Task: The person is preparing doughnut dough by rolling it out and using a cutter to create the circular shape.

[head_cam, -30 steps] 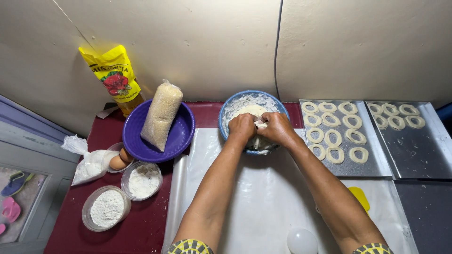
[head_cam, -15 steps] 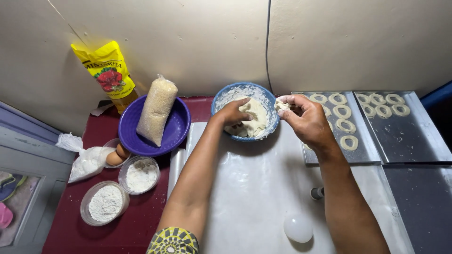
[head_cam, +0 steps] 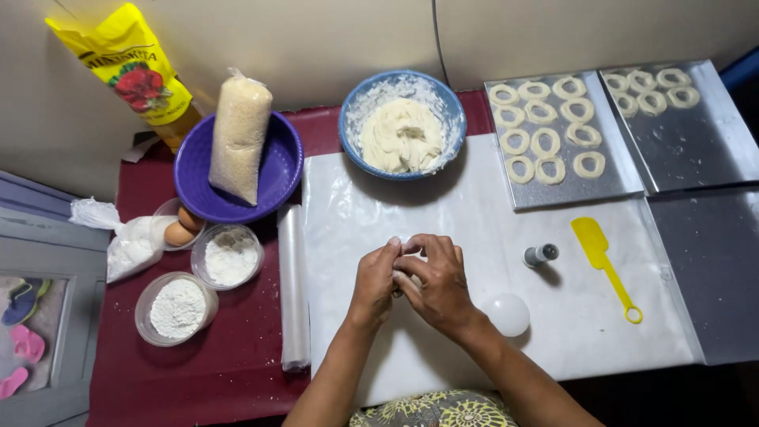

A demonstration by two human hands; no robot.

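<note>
Left hand (head_cam: 375, 281) and right hand (head_cam: 435, 281) are pressed together at frame centre, just above the white sheet (head_cam: 443, 332). Fingers are curled inward and closed around a small piece of dough (head_cam: 413, 255); only a pale sliver shows between the fingertips. It's mostly hidden, so I can't tell its long axis or which way it points. Looks like a two-handed pinch/roll grip, both sets of fingertips meeting over the piece, probably to shape it off the surface. Blue bowl of dough (head_cam: 402, 134) sits just above the hands at upper centre, within easy reach. Two metal trays at upper right, the near tray (head_cam: 609, 186) and far tray (head_cam: 704, 150), carry dough rings in rows, laid flat. Yellow spatula (head_cam: 601, 261) lies right of the hands, handle running toward lower right, blade toward upper left. Small bottle (head_cam: 541, 255) lies on its side beside it, and a white round lid (head_cam: 507, 314) rests near the right wrist. Dry goods are grouped at left: purple bowl (head_cam: 273, 170) holding a bag of crumbs (head_cam: 237, 134), two flour tubs (head_cam: 175, 308), eggs (head_cam: 182, 229).
</note>
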